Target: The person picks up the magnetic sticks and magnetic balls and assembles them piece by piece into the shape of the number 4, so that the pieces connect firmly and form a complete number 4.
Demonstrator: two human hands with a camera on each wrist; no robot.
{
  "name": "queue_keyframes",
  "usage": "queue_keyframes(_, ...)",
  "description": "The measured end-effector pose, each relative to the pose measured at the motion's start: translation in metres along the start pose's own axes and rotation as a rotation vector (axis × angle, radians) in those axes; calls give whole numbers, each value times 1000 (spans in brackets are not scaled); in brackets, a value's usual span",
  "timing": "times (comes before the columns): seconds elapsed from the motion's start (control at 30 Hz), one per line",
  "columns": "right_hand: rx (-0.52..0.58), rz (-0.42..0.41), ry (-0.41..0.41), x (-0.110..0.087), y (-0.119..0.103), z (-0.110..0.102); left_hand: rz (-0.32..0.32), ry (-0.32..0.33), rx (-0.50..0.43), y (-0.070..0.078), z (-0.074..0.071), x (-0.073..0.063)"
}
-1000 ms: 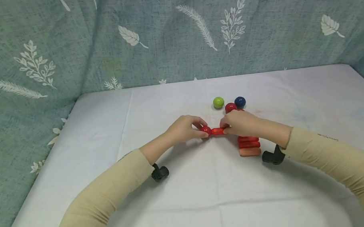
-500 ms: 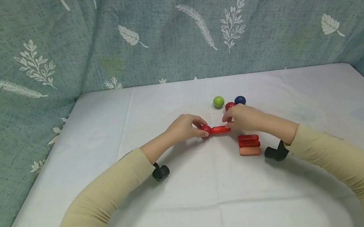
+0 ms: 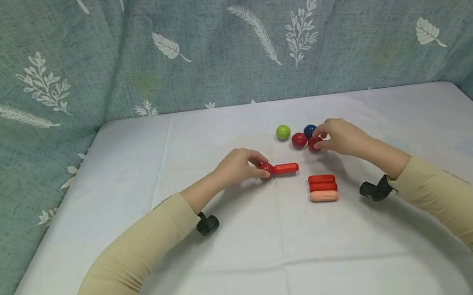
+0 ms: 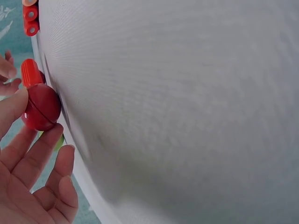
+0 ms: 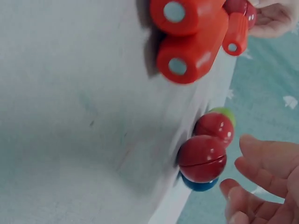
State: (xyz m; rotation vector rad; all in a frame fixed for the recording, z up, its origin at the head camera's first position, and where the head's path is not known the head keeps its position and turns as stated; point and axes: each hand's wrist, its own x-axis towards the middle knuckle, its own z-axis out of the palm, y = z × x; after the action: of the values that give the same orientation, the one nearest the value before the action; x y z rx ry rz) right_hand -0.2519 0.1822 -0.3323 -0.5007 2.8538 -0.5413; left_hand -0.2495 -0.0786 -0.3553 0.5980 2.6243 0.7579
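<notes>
I saw the L hand (image 3: pixel 240 166) pinching a red ball (image 4: pixel 43 108), red rod (image 3: pixel 286 168) at its 3 o'clock. R hand (image 3: pixel 343 137), fingers apart, was just beside a 2nd red ball (image 5: pixel 202 156), approx. 2 o'clock from that rod.

Glossy red ball (image 4: pixel 42 107) pinched in L hand (image 3: pixel 239 165), abuts red rod (image 3: pixel 286 168) lying flat; 2nd red ball (image 5: pixel 203 158) nr R hand (image 3: pixel 342 137).

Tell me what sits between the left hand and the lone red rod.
A red ball, pinched by the left hand; the lone red rod extends from its other side. Shows in head and left wrist views.
</notes>
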Motion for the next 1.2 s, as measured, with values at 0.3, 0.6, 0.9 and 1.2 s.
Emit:
queue_keyframes(0.3, 7, 45, -29, 9, 8, 3, 1, -1, -12, 1, 0, 0)
queue_keyframes(0.6, 31, 108, -41, 12, 10, 10, 2, -1, -13, 0, 0, -1)
queue_keyframes(0.9, 29, 108, -30, 12, 9, 13, 1, 3, -13, -1, 0, -1)
queue_keyframes(1.2, 39, 88, -30, 9, 10, 12, -9, -4, -16, -2, 1, 1)
